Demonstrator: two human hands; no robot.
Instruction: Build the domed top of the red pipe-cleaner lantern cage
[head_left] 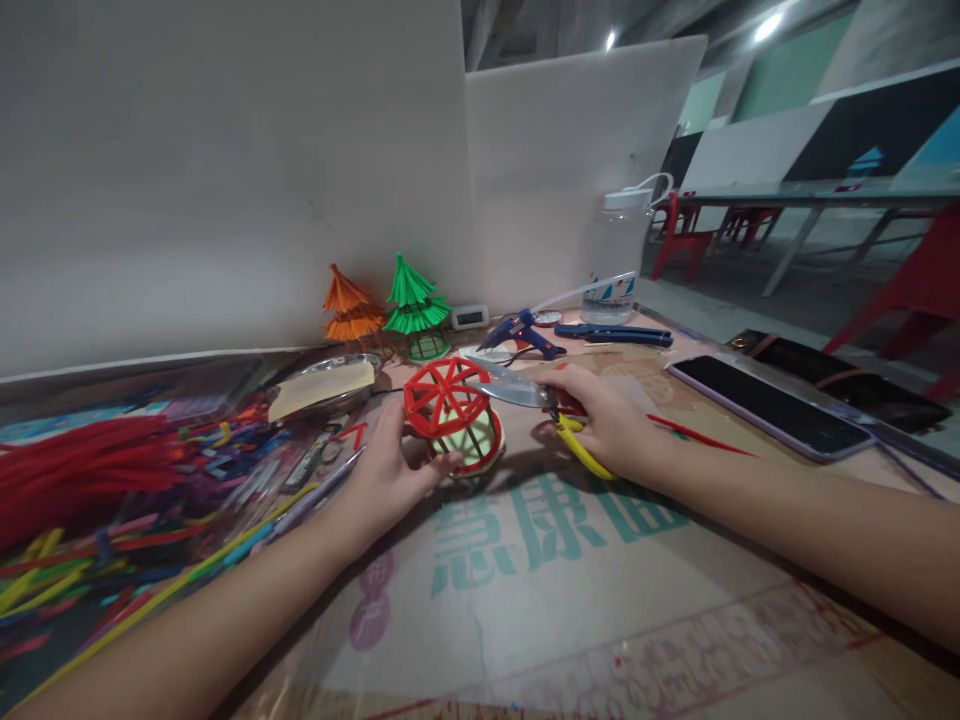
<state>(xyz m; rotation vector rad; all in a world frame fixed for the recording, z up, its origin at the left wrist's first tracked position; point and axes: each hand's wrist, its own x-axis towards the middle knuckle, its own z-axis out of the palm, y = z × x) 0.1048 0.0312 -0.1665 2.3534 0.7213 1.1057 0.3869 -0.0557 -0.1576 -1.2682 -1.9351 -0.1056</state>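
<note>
My left hand (397,460) is wrapped around the side of a small round frame (450,395), its fingers partly hidden behind it. The frame has a red wheel-like top with spokes, thin dark posts and a pale base edged in red. In my right hand (589,410) is a pair of scissors (517,388) with yellow handles. Their metal blades point left, and the tips reach the right edge of the red top; I cannot tell whether they touch it. Behind the frame stand a green pipe-cleaner tree (412,295) and an orange one (347,300).
A blue glue gun (525,332), dark blue pliers (615,334) and a clear water bottle (611,255) stand at the back. A phone (769,405) lies at right. Red pipe cleaners (90,465) and colourful scraps cover the left side, near a metal bowl (352,368).
</note>
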